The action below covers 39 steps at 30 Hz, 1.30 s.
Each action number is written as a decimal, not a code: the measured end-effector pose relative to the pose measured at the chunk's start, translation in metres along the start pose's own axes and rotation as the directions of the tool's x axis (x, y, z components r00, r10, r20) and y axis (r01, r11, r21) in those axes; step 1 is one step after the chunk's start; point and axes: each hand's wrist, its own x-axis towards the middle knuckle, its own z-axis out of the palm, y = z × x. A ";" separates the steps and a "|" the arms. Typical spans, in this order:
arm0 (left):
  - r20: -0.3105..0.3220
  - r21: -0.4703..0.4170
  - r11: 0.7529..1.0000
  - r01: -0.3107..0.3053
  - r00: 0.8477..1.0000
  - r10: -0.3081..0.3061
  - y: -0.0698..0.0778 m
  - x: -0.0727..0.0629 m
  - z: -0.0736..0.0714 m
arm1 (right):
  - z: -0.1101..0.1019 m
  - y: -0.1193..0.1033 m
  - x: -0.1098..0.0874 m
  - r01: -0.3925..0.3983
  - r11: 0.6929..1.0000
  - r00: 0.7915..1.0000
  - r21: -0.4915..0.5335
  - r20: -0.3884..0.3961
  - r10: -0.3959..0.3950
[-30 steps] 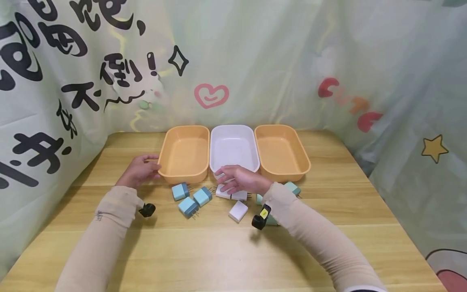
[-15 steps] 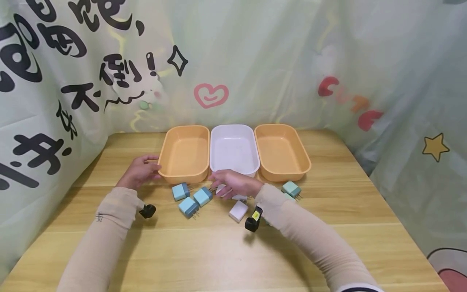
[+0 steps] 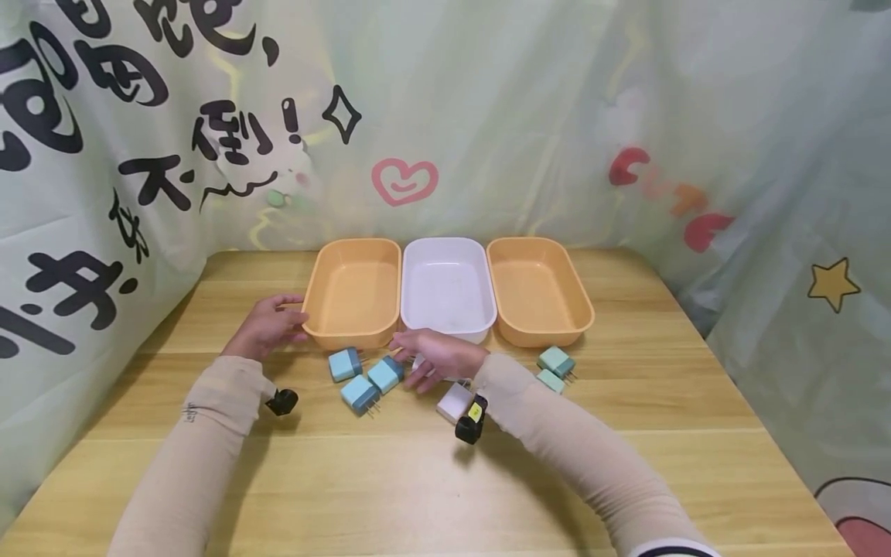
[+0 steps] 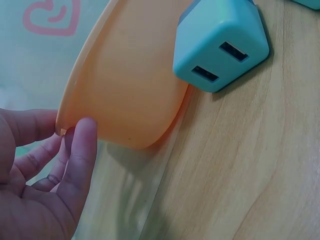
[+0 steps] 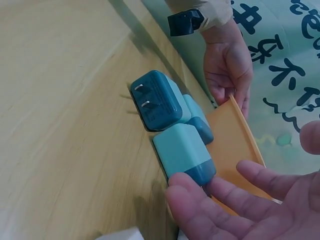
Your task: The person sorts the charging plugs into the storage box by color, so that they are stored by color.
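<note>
My left hand (image 3: 267, 325) pinches the near left rim of the left orange bin (image 4: 125, 85), thumb on one side and fingers on the other. My right hand (image 3: 442, 357) reaches palm-inward with loosely spread fingers beside a light-blue and dark-blue USB charger plug (image 5: 182, 150). Its fingertips (image 5: 182, 192) overlap that plug's dark end in the right wrist view; whether they touch, I cannot tell. Two similar blue plugs lie close by, one (image 3: 344, 365) by the bin and one (image 3: 360, 395) nearer me. A white plug (image 3: 454, 402) lies under the right wrist; others are partly hidden.
A white bin (image 3: 448, 290) and a second orange bin (image 3: 539, 294) stand beside the left one along the back of the wooden table (image 3: 376, 495). Green plugs (image 3: 555, 360) lie before the right bin. A printed curtain (image 3: 501, 124) hangs behind.
My right hand has moved left and slightly toward me, from over the white plugs to beside the blue ones. More of the green plugs now shows. The left hand stays on the orange bin.
</note>
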 end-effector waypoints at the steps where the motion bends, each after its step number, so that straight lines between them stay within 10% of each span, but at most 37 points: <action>1: -0.002 0.001 1.000 0.000 1.000 0.000 0.000 0.000 0.000 | 0.001 -0.001 0.001 -0.003 1.000 1.000 -0.005 0.002 0.003; 39: 0.019 -0.007 1.000 -0.017 1.000 0.017 -0.003 -0.001 -0.003 | 0.032 0.000 0.026 -0.075 0.978 0.985 -0.197 -0.166 0.042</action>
